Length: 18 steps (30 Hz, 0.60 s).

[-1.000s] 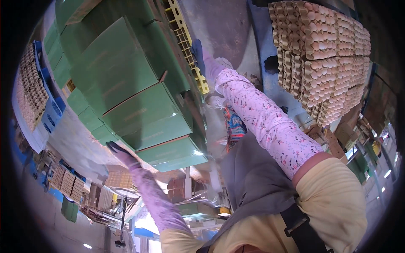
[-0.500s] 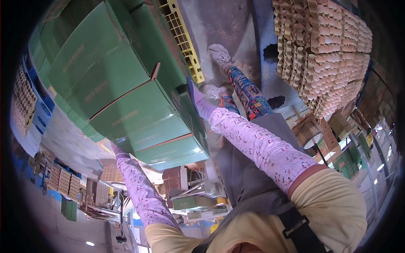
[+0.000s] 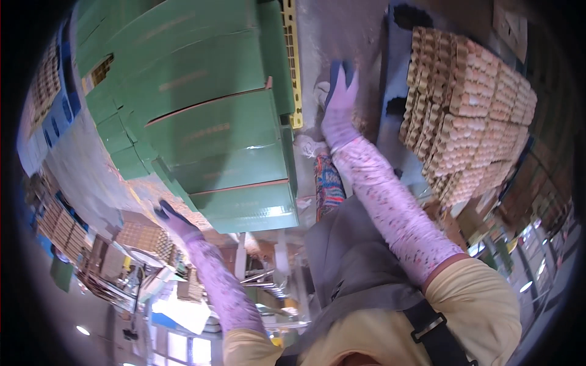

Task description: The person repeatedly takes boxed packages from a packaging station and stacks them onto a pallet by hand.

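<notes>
In the head view, a stack of green cardboard boxes point(image 3: 220, 143) fills the middle left, its right side running along the edge of a yellow plastic pallet point(image 3: 295, 67). The gloved right hand point(image 3: 342, 107) is right of the stack, apart from it, its dark-tipped fingers spread in a wide V. The gloved left hand point(image 3: 181, 226) is just beside the stack's near left corner, fingers parted; whether it touches a box I cannot tell.

To the far right, stacked egg trays point(image 3: 469, 116) stand beside a blue slab-like surface point(image 3: 400, 73) with dark gaps, bounding the strip of floor point(image 3: 336, 24) where the right hand is. More trays lie at the far left on a blue pallet point(image 3: 63, 116).

The right hand and forearm partly cover a pale shoe point(image 3: 311, 146). The boxes' far end is cut off by the upper edge. Motion blur softens the right fingers, and the clutter at the near left is hard to make out.
</notes>
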Each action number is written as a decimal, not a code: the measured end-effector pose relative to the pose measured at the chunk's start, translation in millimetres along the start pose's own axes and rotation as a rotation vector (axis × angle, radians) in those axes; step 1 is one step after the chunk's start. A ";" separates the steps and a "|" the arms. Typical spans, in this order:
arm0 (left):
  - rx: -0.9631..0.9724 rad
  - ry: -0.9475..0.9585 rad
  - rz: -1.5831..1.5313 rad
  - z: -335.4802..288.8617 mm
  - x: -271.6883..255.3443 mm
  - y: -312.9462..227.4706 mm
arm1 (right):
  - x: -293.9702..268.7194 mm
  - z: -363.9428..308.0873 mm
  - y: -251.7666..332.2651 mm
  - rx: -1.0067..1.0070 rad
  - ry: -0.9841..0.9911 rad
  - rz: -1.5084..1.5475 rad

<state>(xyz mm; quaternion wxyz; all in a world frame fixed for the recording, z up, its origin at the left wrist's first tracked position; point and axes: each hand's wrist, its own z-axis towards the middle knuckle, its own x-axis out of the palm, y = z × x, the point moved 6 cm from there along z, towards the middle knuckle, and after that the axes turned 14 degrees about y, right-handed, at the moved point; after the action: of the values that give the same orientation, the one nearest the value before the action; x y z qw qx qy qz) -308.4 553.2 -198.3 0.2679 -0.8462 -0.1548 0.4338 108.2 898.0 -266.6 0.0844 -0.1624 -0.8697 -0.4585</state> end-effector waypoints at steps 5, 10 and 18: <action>-0.776 0.120 -0.930 -204.8 79.3 82.4 | 187.3 54.3 163.0 -0.994 0.639 -1.359; -0.494 0.394 -1.291 -235.0 184.8 39.2 | 243.3 94.0 146.0 -0.395 0.835 -1.906; -0.527 0.171 -1.364 -241.0 165.9 62.0 | 236.1 76.6 140.0 -0.656 0.849 -1.786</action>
<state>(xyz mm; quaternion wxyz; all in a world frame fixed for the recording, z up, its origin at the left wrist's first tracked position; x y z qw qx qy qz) -14.1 508.2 -227.1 0.2769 -0.6292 -0.7244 0.0517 -61.6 1083.3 -132.3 -0.0348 0.6999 -0.4049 -0.5874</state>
